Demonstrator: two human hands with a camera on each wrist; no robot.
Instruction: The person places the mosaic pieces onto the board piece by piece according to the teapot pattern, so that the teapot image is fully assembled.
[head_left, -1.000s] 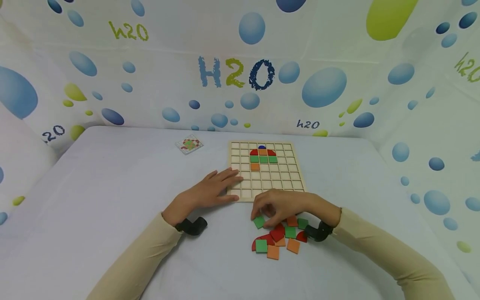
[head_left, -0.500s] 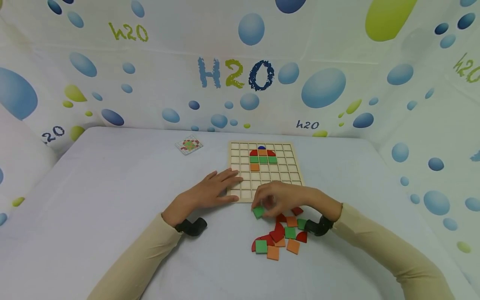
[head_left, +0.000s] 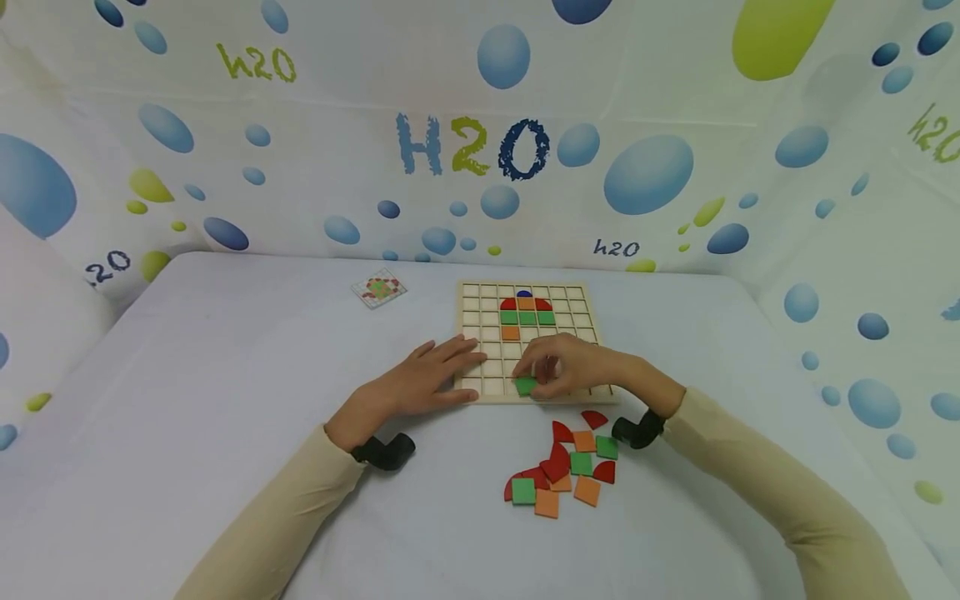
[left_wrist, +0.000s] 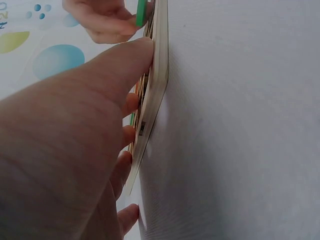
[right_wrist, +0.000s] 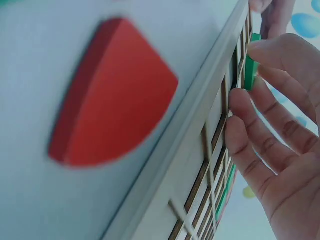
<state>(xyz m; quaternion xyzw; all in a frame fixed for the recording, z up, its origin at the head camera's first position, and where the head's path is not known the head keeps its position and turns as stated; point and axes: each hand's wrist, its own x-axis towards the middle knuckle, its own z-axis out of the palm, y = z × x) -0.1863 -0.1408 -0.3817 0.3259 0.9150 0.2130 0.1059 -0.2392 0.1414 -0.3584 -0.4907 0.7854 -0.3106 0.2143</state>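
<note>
Tiles (head_left: 557,463): strewn short of the board (head_left: 492,387).
Green square (head_left: 524,387): at the near rows, no long axis, pinched in right hand (head_left: 570,364).
Left hand (head_left: 423,381): spread on board's left edge, farther from it.
Orange square (head_left: 511,333): beyond, slightly left.

A white backdrop (head_left: 337,125) spans the far side and continues along both sides. It is printed with blue ovals (head_left: 648,175) in pale and dark shades, and lime blobs (head_left: 780,33). Large "H2O" lettering (head_left: 471,150) in light blue, lime and navy sits near the middle; a lime "h2O" (head_left: 257,62) is at upper left, and a small dark one (head_left: 616,248) lower down, right of centre. Faint horizontal creases cross the backdrop. The white worktop (head_left: 262,350) has rounded far corners and a finely textured surface. Light is soft, with faint shadows.
</note>
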